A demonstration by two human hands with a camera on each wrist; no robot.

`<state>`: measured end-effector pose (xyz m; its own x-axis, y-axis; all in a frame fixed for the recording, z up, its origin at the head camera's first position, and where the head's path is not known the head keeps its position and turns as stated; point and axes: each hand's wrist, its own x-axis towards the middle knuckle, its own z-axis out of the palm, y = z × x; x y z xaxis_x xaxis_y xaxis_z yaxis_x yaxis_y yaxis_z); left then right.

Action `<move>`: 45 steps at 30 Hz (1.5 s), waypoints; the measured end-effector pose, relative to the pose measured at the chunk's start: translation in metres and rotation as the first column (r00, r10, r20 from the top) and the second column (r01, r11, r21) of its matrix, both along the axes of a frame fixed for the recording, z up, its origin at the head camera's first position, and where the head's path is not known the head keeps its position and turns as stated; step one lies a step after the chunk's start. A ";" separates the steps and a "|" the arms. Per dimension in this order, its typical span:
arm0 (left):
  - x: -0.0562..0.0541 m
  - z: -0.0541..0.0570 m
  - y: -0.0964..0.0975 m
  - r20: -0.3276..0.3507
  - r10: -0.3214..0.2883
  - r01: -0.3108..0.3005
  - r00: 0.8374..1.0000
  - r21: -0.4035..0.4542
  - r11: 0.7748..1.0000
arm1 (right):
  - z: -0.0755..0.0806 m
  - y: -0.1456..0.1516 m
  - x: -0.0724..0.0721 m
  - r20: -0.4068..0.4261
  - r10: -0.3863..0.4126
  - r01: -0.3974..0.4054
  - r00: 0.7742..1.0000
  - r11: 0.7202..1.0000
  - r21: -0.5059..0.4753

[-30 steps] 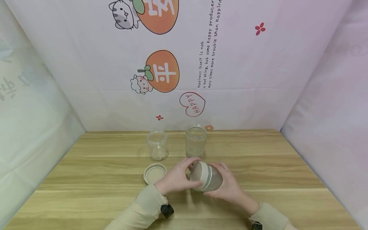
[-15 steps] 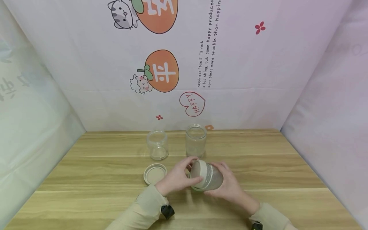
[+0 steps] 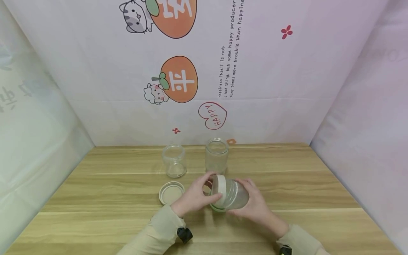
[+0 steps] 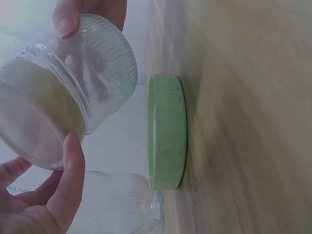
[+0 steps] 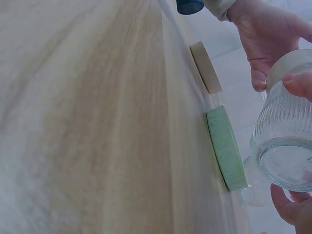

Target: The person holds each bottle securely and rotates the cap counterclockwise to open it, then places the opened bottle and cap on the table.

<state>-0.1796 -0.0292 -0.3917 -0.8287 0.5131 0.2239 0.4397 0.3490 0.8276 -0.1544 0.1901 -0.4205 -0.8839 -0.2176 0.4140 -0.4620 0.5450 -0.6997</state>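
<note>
My left hand [image 3: 192, 199] pinches the rim of a pale lid [image 3: 221, 189], thumb on the near side and fingers on the far side. Tilted sideways above the table, a ribbed clear glass jar [image 3: 238, 195] is gripped by my right hand [image 3: 255, 203] around its base end. The lid sits over the jar's mouth, facing left, with the glass neck showing beside it. Below them a green lid [image 4: 168, 131] lies on the wooden table, mostly hidden by the jar and hands in the head view. The jar's glass looks see-through in both wrist views.
Two lidless glass jars stand upright at the back, a shorter left jar [image 3: 174, 163] and a taller right jar [image 3: 217, 157]. A beige lid [image 3: 171, 193] lies left of my left hand. Printed cloth walls [image 3: 271, 117] enclose the wooden table [image 3: 95, 212].
The pale lid has shifted left relative to the jar, with more glass neck showing between them. The green lid beneath has come partly into view. My right hand has hardly moved.
</note>
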 end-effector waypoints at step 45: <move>0.000 -0.006 0.000 0.070 -0.154 0.135 0.986 0.223 0.965 | 0.008 0.026 -0.006 0.150 -0.172 0.180 0.974 0.983 -0.044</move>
<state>-0.1795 -0.0295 -0.3973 -0.7703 0.5757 0.2744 0.3965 0.0953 0.9131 -0.1609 0.2163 -0.4129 -0.9576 -0.0332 0.2861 -0.2539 0.5661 -0.7843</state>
